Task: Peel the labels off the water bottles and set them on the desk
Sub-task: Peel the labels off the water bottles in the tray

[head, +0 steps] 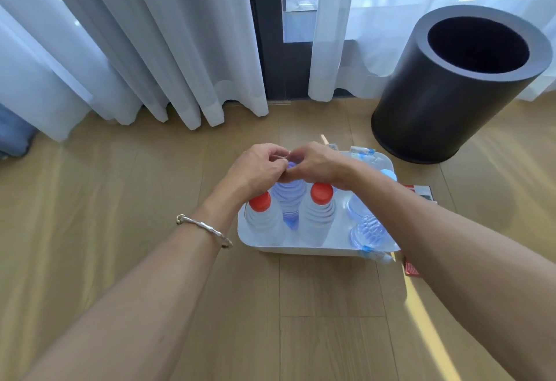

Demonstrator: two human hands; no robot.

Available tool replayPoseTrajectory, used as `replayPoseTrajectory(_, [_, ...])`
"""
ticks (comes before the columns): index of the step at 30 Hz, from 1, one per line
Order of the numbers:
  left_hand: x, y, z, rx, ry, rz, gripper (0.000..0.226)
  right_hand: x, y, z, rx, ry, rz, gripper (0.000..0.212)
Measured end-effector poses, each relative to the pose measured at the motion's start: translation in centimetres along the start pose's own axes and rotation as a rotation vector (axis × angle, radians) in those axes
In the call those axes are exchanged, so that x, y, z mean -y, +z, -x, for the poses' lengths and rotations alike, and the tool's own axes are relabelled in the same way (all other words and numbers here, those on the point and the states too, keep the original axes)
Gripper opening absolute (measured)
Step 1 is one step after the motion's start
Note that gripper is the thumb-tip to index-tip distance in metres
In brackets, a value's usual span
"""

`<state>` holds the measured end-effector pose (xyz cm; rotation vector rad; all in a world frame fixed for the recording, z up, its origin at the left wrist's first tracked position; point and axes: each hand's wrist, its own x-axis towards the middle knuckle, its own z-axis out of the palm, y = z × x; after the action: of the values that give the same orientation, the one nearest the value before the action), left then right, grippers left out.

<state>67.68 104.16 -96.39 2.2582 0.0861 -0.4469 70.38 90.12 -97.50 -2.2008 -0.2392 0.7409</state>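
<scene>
One wide-angle view from the person's head, facing forward and steeply down at close range; both forearms enter from the bottom corners; the left hand (255, 170) and right hand (316, 165) meet just above centre, fingers curled round the top of the blue bottle (290, 198); beyond the fingers, curtains (150, 49) and a dark bin (436, 109) fill the top; nearer than the fingers lies wooden floor (301, 305).

Both my forearms extend forward and converge toward the centre. My left hand (258, 167) and right hand (316, 164) meet side by side, backs facing up. The fingers of both hands are curled inward, with the fingertips close together, and pinch the top of the bottle (290, 200). The thumbs sit underneath. My left wrist carries a bracelet (204, 230)
</scene>
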Motion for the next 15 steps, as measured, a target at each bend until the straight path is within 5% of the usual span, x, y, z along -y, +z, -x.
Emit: replayPoseTrajectory(15, [-0.9, -1.1, 1.8, -0.017, 0.075, -0.096, 0.028, 1.3, -0.6, 2.0, -0.060, -0.027, 0.032, 0.024])
